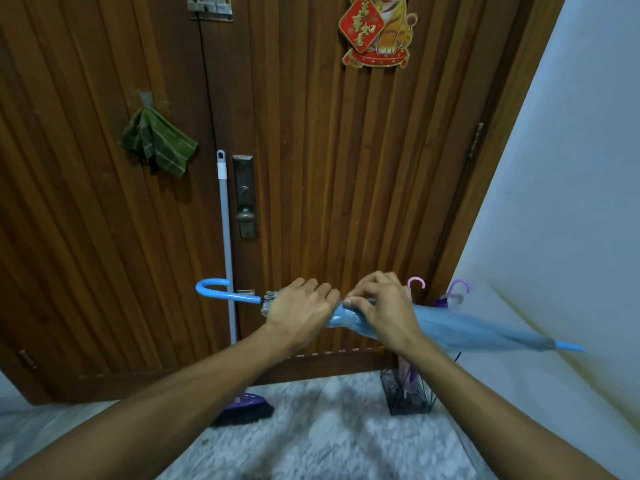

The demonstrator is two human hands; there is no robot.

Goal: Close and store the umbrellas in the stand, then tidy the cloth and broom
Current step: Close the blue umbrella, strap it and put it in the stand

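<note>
A folded blue umbrella (478, 329) lies level in front of the door, its hooked handle at the left and its tip at the right. My left hand (299, 308) grips it near the handle end. Just to the right, my right hand (382, 308) pinches the gathered canopy. A wire umbrella stand (408, 393) sits on the floor by the door's right corner, holding a pink-handled umbrella (415, 284) and a purple-handled umbrella (457, 289). A green checked cloth (157, 142) hangs on the door. A broom (227, 258) with a purple head leans against the door.
The wooden door (329, 168) with a lock plate (245, 197) fills the view ahead. A white wall (571, 202) rises on the right. The floor is grey marbled tile (329, 438). A red tiger decoration (379, 29) hangs high on the door.
</note>
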